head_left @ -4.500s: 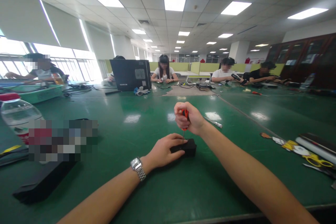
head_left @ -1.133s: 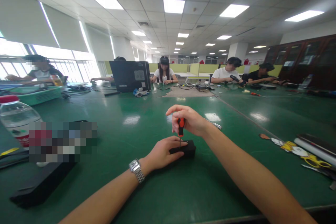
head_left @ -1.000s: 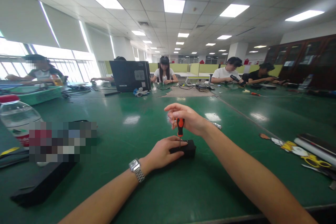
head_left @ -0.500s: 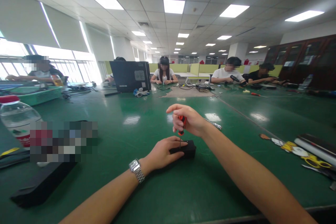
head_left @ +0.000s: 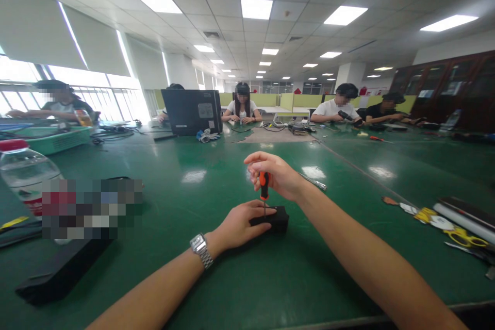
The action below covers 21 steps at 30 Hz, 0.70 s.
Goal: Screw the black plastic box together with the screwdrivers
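Note:
A small black box-shaped block (head_left: 280, 220) lies on the green table in front of me. My left hand (head_left: 243, 223) grips it from the left, thumb on the near side and fingers across the top. An orange and black screwdriver (head_left: 264, 186) stands upright over the block, its shaft running down to the top between my left thumb and fingers. My right hand (head_left: 276, 175) is around the screwdriver's handle from the right, fingers curled loosely. Where the tip meets the block is hard to make out.
Behind my right wrist lies a shiny metal tool (head_left: 317, 183). Yellow-handled scissors (head_left: 464, 238) lie at right. A water bottle (head_left: 27, 175) and a long black piece (head_left: 65, 268) are at left. A black computer case (head_left: 189, 112) stands further back; several people sit around the table.
My right hand's fingers have shifted around the screwdriver handle, showing more of it. The screwdriver stands a little straighter. My left hand and the block have stayed put.

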{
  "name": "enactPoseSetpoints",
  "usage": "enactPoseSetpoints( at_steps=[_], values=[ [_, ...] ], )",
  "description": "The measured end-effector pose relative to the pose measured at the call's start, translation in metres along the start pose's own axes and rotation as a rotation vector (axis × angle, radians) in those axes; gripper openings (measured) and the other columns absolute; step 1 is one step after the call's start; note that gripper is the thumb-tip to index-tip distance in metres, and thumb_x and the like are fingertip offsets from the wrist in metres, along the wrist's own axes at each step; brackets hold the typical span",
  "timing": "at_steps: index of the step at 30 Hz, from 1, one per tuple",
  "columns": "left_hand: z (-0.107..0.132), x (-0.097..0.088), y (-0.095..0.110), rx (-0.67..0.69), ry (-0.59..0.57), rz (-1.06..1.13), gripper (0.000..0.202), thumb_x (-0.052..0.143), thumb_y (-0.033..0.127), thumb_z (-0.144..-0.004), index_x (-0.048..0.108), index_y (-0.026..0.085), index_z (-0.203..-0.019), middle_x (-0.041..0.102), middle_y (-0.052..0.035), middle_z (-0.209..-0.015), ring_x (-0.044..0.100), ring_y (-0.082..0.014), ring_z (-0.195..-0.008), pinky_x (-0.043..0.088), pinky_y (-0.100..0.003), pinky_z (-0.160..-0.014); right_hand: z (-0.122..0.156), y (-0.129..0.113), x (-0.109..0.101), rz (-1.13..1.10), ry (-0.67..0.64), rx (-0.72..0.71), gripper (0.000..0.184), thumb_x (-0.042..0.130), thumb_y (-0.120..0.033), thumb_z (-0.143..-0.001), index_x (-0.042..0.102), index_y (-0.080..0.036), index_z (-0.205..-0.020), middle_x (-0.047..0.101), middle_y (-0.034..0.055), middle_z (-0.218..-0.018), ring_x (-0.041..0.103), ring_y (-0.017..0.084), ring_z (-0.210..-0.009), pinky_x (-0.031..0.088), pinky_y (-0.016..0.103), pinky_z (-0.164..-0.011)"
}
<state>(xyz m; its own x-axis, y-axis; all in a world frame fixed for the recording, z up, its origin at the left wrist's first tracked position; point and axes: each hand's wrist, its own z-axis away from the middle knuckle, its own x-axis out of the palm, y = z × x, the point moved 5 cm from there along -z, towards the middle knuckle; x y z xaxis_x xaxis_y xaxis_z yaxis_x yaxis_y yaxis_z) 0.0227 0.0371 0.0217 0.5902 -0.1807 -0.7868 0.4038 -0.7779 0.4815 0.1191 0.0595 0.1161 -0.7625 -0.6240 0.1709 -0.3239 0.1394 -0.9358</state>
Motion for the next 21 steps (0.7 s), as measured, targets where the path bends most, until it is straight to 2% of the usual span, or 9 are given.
enactPoseSetpoints(
  at_steps=[6,10,14,18,21],
  values=[
    [0.0,-0.001,0.002,0.001,0.001,-0.012,0.036,0.055,0.034,-0.09,0.059,0.025,-0.125,0.06,-0.0058,-0.114,0.059,-0.0209,-0.1,0.047,-0.032,-0.091,0.0,0.0,0.001,-0.007,-0.031,-0.005,0.016,0.059,-0.029,-0.077,0.058,-0.017,-0.088,0.043,-0.009,-0.047,0.045,0.009,-0.042,0.045,0.025,-0.048],
    [0.0,-0.001,0.002,-0.007,0.0,-0.022,0.037,0.055,0.034,-0.089,0.058,0.026,-0.125,0.06,-0.0055,-0.115,0.059,-0.021,-0.1,0.047,-0.032,-0.091,0.0,-0.002,0.001,-0.028,-0.031,-0.027,0.015,0.061,-0.027,-0.077,0.058,-0.018,-0.087,0.049,-0.0061,-0.055,0.051,0.01,-0.05,0.044,0.024,-0.049],
    [0.0,-0.001,0.004,-0.002,0.005,-0.021,0.036,0.056,0.034,-0.089,0.059,0.025,-0.124,0.061,-0.0055,-0.115,0.059,-0.0209,-0.102,0.046,-0.031,-0.092,0.001,-0.014,-0.004,-0.029,-0.001,-0.049,0.017,0.063,-0.025,-0.075,0.056,-0.019,-0.089,0.048,-0.0066,-0.058,0.048,0.009,-0.049,0.041,0.022,-0.045],
    [0.001,-0.002,0.002,-0.024,0.023,-0.054,0.039,0.056,0.036,-0.088,0.056,0.023,-0.125,0.062,-0.006,-0.117,0.059,-0.0215,-0.102,0.045,-0.032,-0.093,0.005,-0.032,-0.034,0.15,0.145,-0.081,0.015,0.06,-0.025,-0.074,0.057,-0.019,-0.088,0.041,-0.0088,-0.051,0.04,0.007,-0.04,0.034,0.019,-0.038],
    [0.002,-0.001,-0.001,-0.056,0.027,-0.104,0.042,0.057,0.038,-0.087,0.055,0.022,-0.126,0.062,-0.0061,-0.119,0.059,-0.0228,-0.105,0.045,-0.033,-0.093,0.007,-0.033,-0.071,0.505,0.283,-0.001,0.012,0.057,-0.027,-0.075,0.058,-0.018,-0.083,0.039,-0.0085,-0.045,0.035,0.007,-0.036,0.031,0.019,-0.036]
  ],
)
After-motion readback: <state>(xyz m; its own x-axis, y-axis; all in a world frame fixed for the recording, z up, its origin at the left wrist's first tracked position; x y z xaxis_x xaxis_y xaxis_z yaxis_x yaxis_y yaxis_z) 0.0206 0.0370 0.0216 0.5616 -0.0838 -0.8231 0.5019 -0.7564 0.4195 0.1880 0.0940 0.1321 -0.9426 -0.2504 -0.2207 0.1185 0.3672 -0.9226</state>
